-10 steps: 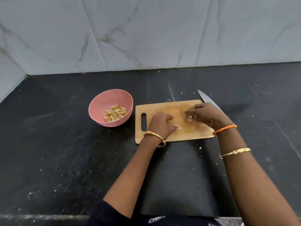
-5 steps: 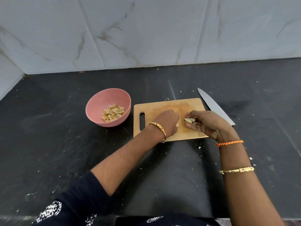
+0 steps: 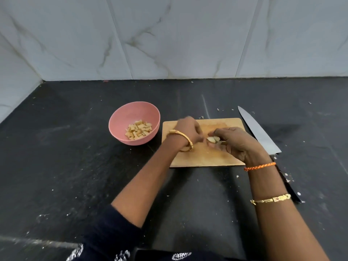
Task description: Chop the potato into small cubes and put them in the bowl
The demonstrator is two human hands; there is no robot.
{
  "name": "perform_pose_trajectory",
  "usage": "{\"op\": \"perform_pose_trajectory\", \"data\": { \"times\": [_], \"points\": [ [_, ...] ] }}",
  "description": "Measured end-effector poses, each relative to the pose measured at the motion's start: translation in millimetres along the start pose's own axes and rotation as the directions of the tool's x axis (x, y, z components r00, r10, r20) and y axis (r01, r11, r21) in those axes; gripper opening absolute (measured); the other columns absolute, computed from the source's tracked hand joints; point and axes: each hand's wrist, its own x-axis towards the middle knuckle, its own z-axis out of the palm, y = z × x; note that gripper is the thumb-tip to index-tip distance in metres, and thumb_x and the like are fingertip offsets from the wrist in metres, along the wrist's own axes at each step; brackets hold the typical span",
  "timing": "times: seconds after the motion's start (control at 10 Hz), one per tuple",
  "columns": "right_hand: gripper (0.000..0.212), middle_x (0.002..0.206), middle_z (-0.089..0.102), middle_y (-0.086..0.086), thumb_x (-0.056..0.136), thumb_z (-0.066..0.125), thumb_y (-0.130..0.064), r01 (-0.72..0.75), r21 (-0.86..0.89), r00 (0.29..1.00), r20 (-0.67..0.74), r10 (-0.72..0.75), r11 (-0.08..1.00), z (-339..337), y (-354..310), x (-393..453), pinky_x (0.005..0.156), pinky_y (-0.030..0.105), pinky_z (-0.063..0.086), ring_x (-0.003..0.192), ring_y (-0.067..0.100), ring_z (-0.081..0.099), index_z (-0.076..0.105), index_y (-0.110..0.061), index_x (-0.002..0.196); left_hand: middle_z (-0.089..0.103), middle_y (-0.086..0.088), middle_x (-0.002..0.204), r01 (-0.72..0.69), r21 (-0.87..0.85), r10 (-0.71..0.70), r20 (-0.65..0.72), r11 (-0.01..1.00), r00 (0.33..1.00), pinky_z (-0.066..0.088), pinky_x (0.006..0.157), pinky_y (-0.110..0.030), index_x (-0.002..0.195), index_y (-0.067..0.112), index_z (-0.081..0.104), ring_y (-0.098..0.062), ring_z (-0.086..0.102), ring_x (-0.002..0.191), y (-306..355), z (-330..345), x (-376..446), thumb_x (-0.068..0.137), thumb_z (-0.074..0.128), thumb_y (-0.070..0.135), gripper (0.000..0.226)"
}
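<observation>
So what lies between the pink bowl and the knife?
In the head view, the wooden cutting board lies between the pink bowl and the knife, with both hands over it gathering potato pieces.

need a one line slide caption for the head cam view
Right hand cups potato pieces over the cutting board, left hand beside; pink bowl holds cubes.

Desk [image 3: 75, 176]: black, matte, flecked with pale crumbs and scuffs; marble-look wall tiles [image 3: 169, 34] behind, grey veins, meeting at a corner far left; faint pale streak on the desk surface near the lower left edge.
</observation>
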Motion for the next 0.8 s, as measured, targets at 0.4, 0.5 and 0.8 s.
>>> {"op": "perform_pose_trajectory", "data": {
  "times": [0.4,0.5,0.8],
  "points": [
    [0.023,0.108,0.069,0.007,0.089,0.056,0.003,0.557,-0.646,0.824,0.351,-0.445,0.522,157,-46,31,0.084,0.029,0.056,0.1,0.017,0.065,0.07,-0.015,0.089,0.071,-0.004,0.096,0.217,-0.29,-0.313,-0.342,0.932,0.886,0.053,0.081,-0.025,0.098,0.012,0.072,-0.016,0.066,0.088,-93,-102,-23,0.08,0.068,0.006,0.02],
    [0.019,0.101,0.072,0.006,0.087,0.059,0.003,0.618,-0.684,0.772,0.434,-0.465,0.387,169,-48,36,0.078,0.02,0.053,0.094,0.015,0.066,0.074,-0.007,0.092,0.071,-0.005,0.089,0.264,-0.251,-0.351,-0.422,0.931,0.836,0.052,0.08,-0.028,0.094,0.011,0.072,-0.018,0.066,0.086,-109,-106,-24,0.073,0.076,0.012,0.021],
    [0.015,0.077,0.059,-0.004,0.081,0.057,0.004,0.73,-0.65,0.602,0.468,-0.647,0.209,183,-50,25,0.058,0.012,0.046,0.065,0.004,0.051,0.067,-0.008,0.081,0.062,0.002,0.082,0.303,-0.247,-0.389,-0.503,0.92,0.772,0.044,0.089,-0.042,0.067,0.018,0.068,-0.022,0.05,0.103,-122,-100,-29,0.073,0.07,0.03,0.013]
  ]
}}
